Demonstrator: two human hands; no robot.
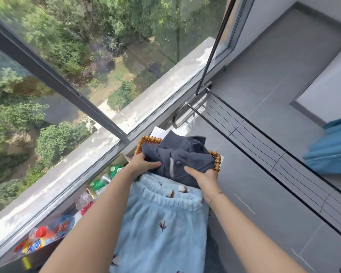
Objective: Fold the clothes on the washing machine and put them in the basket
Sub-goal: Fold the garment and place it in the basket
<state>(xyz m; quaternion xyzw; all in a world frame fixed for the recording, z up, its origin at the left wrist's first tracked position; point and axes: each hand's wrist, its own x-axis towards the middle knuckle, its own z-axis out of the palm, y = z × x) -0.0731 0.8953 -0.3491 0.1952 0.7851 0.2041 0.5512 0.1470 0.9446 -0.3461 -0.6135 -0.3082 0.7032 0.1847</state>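
Observation:
A folded dark navy buttoned garment (185, 152) lies in the wicker basket (217, 157), filling most of it. My left hand (144, 163) grips the garment's left side, thumb on top. My right hand (202, 177) grips its right front edge, fingers curled under the cloth. In front of the basket, light blue fleece trousers (161, 217) with a gathered waistband and small dark motifs lie spread out toward me, under my forearms. The washing machine's top is hidden beneath the clothes.
A large window with dark frames (67, 87) runs along the left. Below it stand green-capped bottles (106, 178) and a detergent bottle (41, 239). A metal drying rack (254, 131) crosses the grey tiled floor on the right, and blue fabric (333, 150) lies at the right edge.

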